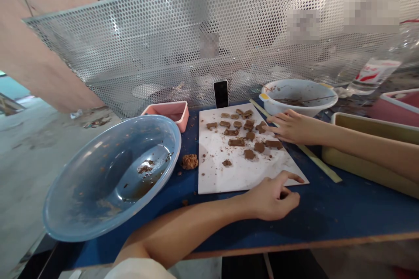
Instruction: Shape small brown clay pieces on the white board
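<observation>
A white board [216, 178] lies on a blue table, with several small brown clay-like pieces on it, some long and bone-shaped, others star-like or chunky. My right hand [290, 126] reaches in from the right over the board's far right edge. Its fingers are stretched out, and the tips are at a small brown piece [261, 127]; I cannot tell whether they touch it. At the board's near right corner is my left hand [275, 196], thumb and index finger apart with nothing between them. A rough brown lump [190, 161] sits left of the board.
A big blue basin [81, 174] with muddy residue stands left, a pink tub [183, 117] behind it. A phone [221, 93] leans at the back. Right are a white basin [301, 107], a flat strip [319, 163], an olive trough [369, 165] and a plastic bottle [376, 72]. Perforated metal screen [147, 39] behind.
</observation>
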The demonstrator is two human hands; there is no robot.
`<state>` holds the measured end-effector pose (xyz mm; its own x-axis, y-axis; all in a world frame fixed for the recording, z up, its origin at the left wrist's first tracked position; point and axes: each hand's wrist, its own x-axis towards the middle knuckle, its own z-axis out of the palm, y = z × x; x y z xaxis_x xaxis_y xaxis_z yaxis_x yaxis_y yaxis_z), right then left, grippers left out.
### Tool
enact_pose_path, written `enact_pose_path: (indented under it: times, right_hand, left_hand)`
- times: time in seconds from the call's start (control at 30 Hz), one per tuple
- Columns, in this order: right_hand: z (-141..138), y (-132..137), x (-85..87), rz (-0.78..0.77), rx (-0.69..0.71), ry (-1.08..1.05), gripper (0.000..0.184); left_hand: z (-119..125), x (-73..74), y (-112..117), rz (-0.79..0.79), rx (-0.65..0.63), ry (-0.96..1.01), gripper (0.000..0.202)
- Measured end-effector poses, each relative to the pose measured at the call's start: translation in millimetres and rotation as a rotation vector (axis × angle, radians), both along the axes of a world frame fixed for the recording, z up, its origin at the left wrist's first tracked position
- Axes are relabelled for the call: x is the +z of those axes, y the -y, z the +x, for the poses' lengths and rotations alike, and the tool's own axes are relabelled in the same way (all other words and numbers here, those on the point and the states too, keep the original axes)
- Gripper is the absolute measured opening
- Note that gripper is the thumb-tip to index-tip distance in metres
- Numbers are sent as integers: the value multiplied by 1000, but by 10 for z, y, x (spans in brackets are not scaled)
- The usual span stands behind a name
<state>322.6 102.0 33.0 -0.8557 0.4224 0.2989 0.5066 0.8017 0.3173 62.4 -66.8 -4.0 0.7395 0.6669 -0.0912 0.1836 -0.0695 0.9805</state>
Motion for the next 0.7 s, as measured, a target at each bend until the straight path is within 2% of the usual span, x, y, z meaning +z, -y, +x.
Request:
enact_pose_path:
  times: [0.17, 0.33, 0.53, 0.7]
  right_hand:
    - [9, -71, -36, 173, 11, 103, 34]
    - [-6, -174, 5, 249, -7, 139, 35]
    - [-14, -198, -76, 179, 53, 106, 31]
    - [-8, -208, -96, 91, 48, 39, 32]
  left_hand:
    - [-2, -12, -19, 7, -26, -15, 57]
    - [1, -54, -26, 27, -40, 4, 55]
    - [4, -67, -26, 18, -43, 6, 55]
    - [6, -68, -28, 18, -35, 3, 56]
